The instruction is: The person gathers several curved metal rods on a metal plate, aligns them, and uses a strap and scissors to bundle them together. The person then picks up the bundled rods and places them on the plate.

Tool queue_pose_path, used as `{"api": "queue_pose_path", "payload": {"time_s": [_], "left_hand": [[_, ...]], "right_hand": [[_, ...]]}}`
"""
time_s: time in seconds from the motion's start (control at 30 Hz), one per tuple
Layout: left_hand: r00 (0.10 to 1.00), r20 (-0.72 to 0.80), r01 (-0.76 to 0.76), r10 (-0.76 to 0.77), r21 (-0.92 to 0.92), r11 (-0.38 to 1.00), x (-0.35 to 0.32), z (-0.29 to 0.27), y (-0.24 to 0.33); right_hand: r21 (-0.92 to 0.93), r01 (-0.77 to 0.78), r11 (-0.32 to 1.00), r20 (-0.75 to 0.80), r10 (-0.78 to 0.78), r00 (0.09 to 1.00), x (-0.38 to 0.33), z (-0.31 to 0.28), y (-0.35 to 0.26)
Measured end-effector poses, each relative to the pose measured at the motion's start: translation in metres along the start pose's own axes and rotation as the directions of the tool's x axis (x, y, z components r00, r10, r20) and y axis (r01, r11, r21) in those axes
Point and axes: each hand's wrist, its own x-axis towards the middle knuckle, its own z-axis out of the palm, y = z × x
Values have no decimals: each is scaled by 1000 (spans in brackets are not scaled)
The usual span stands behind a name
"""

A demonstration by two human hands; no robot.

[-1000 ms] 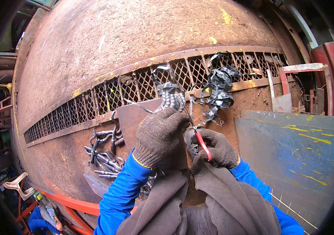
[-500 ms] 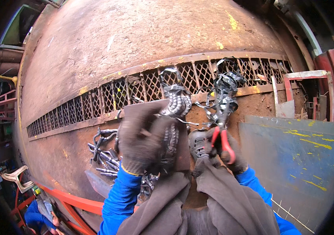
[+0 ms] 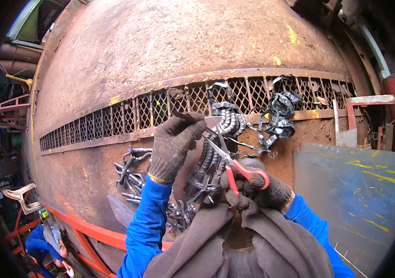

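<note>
- Rust-brown floor (image 3: 197,51), rough and worn, flecked with yellow paint; light falls brightly on its far part.
- A long grate (image 3: 188,98) of diamond mesh and crossbars, running from the left toward the far right.
- Right: a flat grey sheet (image 3: 346,190) with blue patches and yellow streaks.
- Far right: a red-and-white frame (image 3: 373,99) near dim clutter.
- Near left: a sloping red rail (image 3: 100,238).
- Far left: brown pipes (image 3: 19,53).

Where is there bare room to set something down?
Bare: floor beyond the grate, and the metal sheet right of the right hand. Crowded: around the left hand, with the dark pile and bundle; tangled strips cover part of the grate.
</note>
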Motion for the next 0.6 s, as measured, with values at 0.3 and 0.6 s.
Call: {"api": "queue_pose_path", "payload": {"time_s": [0.3,0.6], "left_hand": [[905,-87,-379,416,280,882,-26,10,-9],[804,-115,-473,583,470,745,-31,15,-8]], "right_hand": [[262,28,965,-69,-10,998,18,24,-23],[152,99,983,-102,-84,991,27,24,-25]]}}
